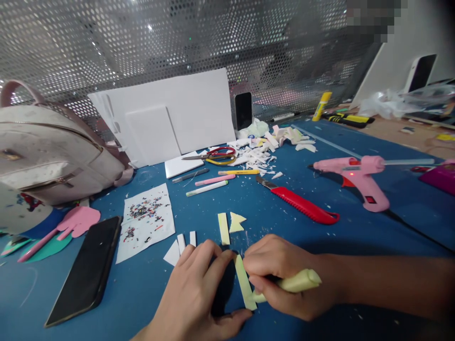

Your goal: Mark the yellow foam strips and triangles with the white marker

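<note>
A flat, narrow, pale yellow-green strip (244,280) lies on the blue tabletop (145,289) between the 2 hands. The left hand (199,286) holds thumb and index finger spread apart, their tips at the strip's 2 ends. The right hand (287,272) has its fingers clamped on a pale green plastic marker (302,281), whose tip appears to touch the strip near its lower end. Just beyond lie a shorter pale yellow-green rectangle (223,228) and a notched pale yellow flag-shaped piece (236,222).

The strip looks very light and thin; I cannot tell whether it is card or foam, but it would probably slide or dent under a hard push, so its ends are the best hold, pressed lightly. The marker looks light, rigid and smooth, best gripped low on the barrel, near the tip
</note>
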`<state>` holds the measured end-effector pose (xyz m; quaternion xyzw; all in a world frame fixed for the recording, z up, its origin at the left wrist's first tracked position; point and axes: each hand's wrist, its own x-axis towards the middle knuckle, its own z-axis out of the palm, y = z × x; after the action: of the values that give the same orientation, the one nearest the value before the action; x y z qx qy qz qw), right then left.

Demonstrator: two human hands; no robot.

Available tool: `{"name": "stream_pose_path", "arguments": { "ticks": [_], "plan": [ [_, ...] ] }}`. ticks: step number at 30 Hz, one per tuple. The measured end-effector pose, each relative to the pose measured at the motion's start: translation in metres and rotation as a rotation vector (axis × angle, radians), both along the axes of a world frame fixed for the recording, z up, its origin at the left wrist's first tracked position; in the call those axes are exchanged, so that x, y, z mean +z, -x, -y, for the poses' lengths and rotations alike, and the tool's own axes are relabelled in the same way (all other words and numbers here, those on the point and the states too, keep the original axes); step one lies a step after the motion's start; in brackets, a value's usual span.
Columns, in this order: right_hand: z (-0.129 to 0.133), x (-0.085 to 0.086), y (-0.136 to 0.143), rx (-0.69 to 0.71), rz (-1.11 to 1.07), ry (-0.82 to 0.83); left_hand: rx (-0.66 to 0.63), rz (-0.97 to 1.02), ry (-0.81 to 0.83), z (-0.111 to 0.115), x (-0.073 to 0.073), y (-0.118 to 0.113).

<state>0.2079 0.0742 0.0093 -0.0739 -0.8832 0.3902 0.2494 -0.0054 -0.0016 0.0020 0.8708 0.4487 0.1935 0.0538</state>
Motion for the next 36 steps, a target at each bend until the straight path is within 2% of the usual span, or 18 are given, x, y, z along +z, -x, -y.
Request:
{"name": "stream_pose_path", "arguments": {
  "ticks": [4, 12, 19, 28, 36],
  "plan": [
    [0.0, 0.0, 0.0, 0.012, -0.005, 0.013, 0.002, 0.012, -0.008, 0.001, -0.001, -0.001],
    [-0.001, 0.0, 0.001, 0.033, -0.03, 0.006, -0.038, -0.043, -0.105, -0.002, 0.006, 0.003],
    [0.0, -0.002, 0.0, 0.044, -0.015, -0.005, -0.027, -0.015, -0.139, -0.003, 0.002, 0.005],
    [0.001, -0.001, -0.001, 0.068, -0.02, 0.01, -0.02, -0.03, -0.112, -0.001, 0.006, 0.004],
    [0.001, -0.003, 0.0, 0.072, -0.015, 0.021, -0.008, 0.011, -0.106, 0.0, -0.006, 0.005]
  ]
}}
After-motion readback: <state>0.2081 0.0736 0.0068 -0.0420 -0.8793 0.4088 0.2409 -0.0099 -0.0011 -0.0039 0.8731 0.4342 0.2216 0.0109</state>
